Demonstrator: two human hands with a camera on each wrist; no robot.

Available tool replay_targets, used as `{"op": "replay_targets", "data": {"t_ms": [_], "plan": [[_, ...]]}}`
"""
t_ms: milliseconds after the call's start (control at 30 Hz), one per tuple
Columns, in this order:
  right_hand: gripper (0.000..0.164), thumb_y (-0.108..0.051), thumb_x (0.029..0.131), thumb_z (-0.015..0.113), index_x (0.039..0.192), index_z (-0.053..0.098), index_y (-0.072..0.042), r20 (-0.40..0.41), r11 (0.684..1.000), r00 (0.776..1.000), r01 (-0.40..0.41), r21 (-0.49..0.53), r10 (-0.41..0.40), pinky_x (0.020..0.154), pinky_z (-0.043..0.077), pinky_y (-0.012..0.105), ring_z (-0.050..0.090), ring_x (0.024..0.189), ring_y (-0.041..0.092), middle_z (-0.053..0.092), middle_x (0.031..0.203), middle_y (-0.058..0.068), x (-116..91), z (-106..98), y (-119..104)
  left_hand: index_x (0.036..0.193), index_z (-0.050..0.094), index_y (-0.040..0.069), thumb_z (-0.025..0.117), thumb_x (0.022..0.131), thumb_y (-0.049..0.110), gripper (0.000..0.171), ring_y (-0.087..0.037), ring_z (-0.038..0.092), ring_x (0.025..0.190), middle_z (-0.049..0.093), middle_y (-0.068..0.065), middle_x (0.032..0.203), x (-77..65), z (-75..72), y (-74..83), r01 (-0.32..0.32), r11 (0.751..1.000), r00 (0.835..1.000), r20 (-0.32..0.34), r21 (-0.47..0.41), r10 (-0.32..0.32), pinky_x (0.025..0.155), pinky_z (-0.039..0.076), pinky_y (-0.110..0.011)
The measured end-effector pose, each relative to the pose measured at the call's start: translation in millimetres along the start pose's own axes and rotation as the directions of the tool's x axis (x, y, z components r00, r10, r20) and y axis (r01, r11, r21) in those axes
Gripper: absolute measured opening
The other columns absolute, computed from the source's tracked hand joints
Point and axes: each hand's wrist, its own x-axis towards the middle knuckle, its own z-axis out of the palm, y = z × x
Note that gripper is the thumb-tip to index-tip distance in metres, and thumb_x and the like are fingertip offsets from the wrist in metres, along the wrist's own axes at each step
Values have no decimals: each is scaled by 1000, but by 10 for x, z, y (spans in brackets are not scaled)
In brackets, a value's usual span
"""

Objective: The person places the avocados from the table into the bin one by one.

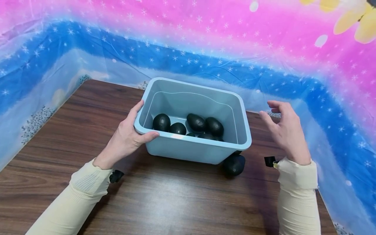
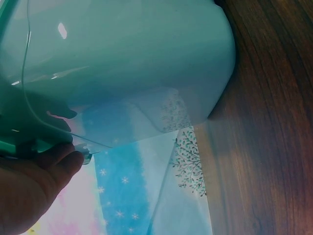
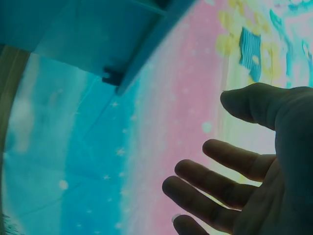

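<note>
A light blue-grey plastic bin stands at the middle of the table, with several dark avocados inside. My left hand grips its left end, the thumb over the near rim and the fingers along the side. In the left wrist view, the left hand is at the bin's rim. Another dark avocado lies outside, by the near right corner, with a further dark piece partly hidden behind it. To the right of the bin, my right hand hovers apart from it, holding nothing, its fingers spread in the right wrist view.
The brown wood-grain table extends around the bin. A pink and blue snowflake-patterned cloth hangs behind and along both sides of the table. Black wrist-worn pieces show at both cuffs.
</note>
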Motion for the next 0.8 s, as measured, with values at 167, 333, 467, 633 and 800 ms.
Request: {"op": "replay_targets", "data": {"t_ms": [167, 333, 467, 633, 800], "plan": [[54, -39, 96, 59, 137, 52, -4, -21, 998, 998, -53, 24, 53, 93, 37, 55, 49, 118, 36, 52, 131, 18, -112, 156, 183, 157, 11, 30, 79, 81, 41, 102, -30, 46, 125, 37, -12, 148, -29, 24, -5, 5, 1000, 1000, 7, -3, -5, 92, 44, -52], [57, -41, 96, 59, 138, 50, -3, -4, 997, 998, -69, 33, 70, 94, 37, 56, 48, 119, 37, 50, 134, 18, -164, 273, 309, 157, 11, 30, 79, 81, 41, 102, -29, 45, 125, 36, -11, 149, -46, 37, 1, 7, 1000, 1000, 1, -8, -7, 93, 44, -53], [61, -45, 96, 58, 140, 48, -4, 24, 996, 996, -85, 28, 85, 93, 38, 57, 47, 120, 37, 48, 136, 19, -160, 327, 363, 157, 11, 29, 78, 81, 42, 102, -30, 44, 126, 36, -11, 149, -49, 46, 4, 3, 1000, 1000, -2, -10, -3, 94, 43, -54], [66, -46, 98, 54, 145, 40, -2, 145, 992, 982, -122, -15, 123, 95, 35, 60, 43, 123, 42, 44, 137, 24, -135, 438, 422, 157, 12, 30, 79, 81, 41, 101, -29, 45, 125, 36, -11, 149, -61, 43, 7, -1, 1000, 1000, -1, -14, 1, 93, 44, -52], [73, -41, 100, 49, 152, 21, 1, 379, 985, 909, -157, -68, 171, 102, 26, 64, 32, 131, 46, 33, 143, 29, -99, 619, 507, 156, 12, 30, 79, 81, 40, 101, -29, 45, 125, 37, -11, 148, -63, 36, 16, -11, 1000, 1000, -3, -13, 10, 93, 43, -51]]}}
